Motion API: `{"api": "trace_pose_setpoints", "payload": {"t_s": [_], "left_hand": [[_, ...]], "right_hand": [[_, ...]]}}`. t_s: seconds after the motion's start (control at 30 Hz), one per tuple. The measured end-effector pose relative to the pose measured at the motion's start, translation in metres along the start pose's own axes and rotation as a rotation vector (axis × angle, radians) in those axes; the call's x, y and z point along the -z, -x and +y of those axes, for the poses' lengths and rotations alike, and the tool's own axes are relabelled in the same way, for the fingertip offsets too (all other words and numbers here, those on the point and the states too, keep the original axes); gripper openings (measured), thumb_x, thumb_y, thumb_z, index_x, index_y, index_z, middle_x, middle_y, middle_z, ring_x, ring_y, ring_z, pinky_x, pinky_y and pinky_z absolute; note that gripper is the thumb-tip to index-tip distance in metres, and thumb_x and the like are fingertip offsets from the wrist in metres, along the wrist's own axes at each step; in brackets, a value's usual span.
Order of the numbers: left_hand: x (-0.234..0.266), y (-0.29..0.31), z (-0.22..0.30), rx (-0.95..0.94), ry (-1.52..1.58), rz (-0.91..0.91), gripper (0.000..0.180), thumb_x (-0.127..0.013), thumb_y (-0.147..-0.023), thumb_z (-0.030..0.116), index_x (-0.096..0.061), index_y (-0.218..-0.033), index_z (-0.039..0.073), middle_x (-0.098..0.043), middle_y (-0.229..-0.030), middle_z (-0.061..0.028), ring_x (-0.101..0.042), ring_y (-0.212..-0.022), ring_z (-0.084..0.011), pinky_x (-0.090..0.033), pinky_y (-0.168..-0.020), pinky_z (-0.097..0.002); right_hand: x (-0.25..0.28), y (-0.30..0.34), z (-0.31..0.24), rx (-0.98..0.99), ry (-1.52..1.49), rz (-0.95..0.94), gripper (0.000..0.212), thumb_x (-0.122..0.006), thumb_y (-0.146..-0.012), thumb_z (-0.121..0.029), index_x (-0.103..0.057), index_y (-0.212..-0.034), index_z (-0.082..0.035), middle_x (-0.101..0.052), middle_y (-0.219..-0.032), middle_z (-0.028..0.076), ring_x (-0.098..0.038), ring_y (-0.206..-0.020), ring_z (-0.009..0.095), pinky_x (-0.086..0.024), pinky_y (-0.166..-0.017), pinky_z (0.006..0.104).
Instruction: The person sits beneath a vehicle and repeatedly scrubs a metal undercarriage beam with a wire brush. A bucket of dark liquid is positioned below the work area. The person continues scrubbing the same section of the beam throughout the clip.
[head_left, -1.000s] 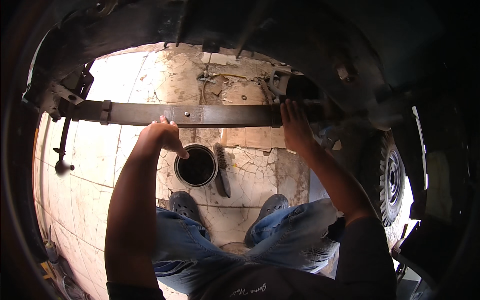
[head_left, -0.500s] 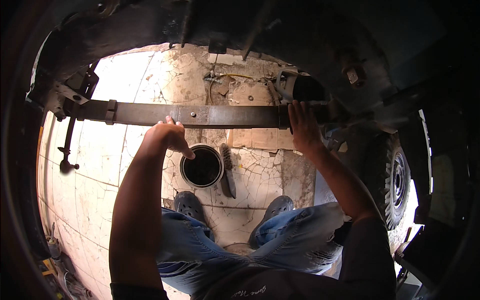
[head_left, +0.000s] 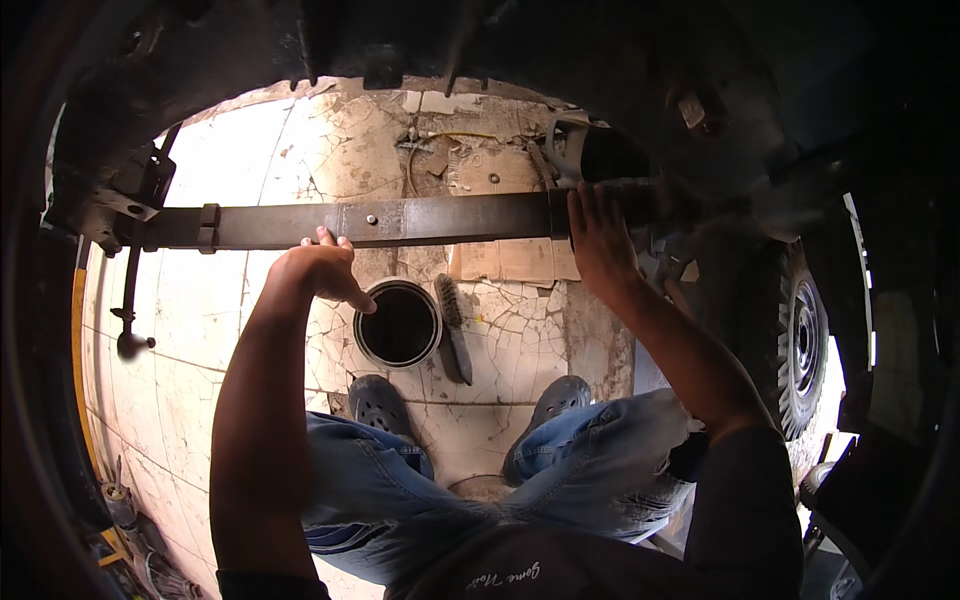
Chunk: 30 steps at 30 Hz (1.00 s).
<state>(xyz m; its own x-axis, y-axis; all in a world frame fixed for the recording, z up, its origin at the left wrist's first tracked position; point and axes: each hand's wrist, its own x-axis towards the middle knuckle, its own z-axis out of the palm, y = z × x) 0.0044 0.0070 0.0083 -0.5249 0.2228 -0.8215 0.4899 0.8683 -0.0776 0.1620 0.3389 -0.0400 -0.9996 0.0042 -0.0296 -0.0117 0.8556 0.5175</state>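
A long dark steel leaf spring (head_left: pixel 465 218) runs across the view under a vehicle, with a bolt head near its middle and a clamp near its left end. At the spring's near edge, left of the bolt, my left hand (head_left: pixel 322 270) rests its fingertips with the thumb stretched out apart. My right hand (head_left: pixel 603 240) lies over the spring's right part with its fingers straight and flat; its thumb is mostly hidden. Below the left hand stands an open round can (head_left: pixel 437 340) with a dark inside. Beside the can lies a wire brush (head_left: pixel 453 325).
Dark vehicle bodywork (head_left: pixel 400 45) hangs across the top. At the right is a tyred wheel (head_left: pixel 800 340). A rod with a ball end (head_left: pixel 132 340) hangs at the left. Flattened cardboard (head_left: pixel 500 262) lies on the cracked tile floor (head_left: pixel 200 330); tools (head_left: pixel 120 510) lie lower left.
The whole view has shifted slightly, so the spring's left part sits a little further left. Both hands stay at about the same places on the spring.
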Motion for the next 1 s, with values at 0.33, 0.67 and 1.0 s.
{"api": "trace_pose_setpoints", "payload": {"t_s": [0.33,0.67,1.0], "left_hand": [[-0.004,0.004,-0.007,-0.052,0.043,0.032,0.126,-0.076,-0.065,0.062,-0.007,-0.151,0.002,-0.002,-0.155,-0.0286,-0.011,-0.143,-0.0456,-0.023,-0.115,-0.0479],[-0.002,0.001,-0.002,0.010,0.008,0.004,0.121,-0.073,-0.067,0.064,-0.007,-0.152,0.007,-0.002,-0.156,-0.0274,-0.011,-0.144,-0.0431,-0.023,-0.114,-0.0490],[0.001,0.004,-0.001,0.012,0.018,0.003,0.123,-0.075,-0.066,0.063,-0.008,-0.152,0.006,-0.002,-0.155,-0.0278,-0.012,-0.144,-0.0429,-0.026,-0.114,-0.0489]], "right_hand": [[0.002,0.003,-0.001,-0.007,-0.045,-0.037,0.066,-0.053,-0.086,-0.016,-0.029,-0.144,0.004,-0.030,-0.150,0.022,-0.029,-0.139,0.038,-0.024,-0.114,0.0484],[0.001,-0.015,0.012,0.044,-0.045,-0.048,0.069,-0.055,-0.085,-0.015,-0.027,-0.145,0.005,-0.028,-0.150,0.023,-0.025,-0.141,0.038,-0.023,-0.115,0.0477],[0.003,-0.011,0.013,0.046,-0.098,-0.048,0.076,-0.058,-0.083,-0.018,-0.023,-0.145,0.006,-0.024,-0.152,0.023,-0.024,-0.141,0.038,-0.021,-0.116,0.0490]]}}
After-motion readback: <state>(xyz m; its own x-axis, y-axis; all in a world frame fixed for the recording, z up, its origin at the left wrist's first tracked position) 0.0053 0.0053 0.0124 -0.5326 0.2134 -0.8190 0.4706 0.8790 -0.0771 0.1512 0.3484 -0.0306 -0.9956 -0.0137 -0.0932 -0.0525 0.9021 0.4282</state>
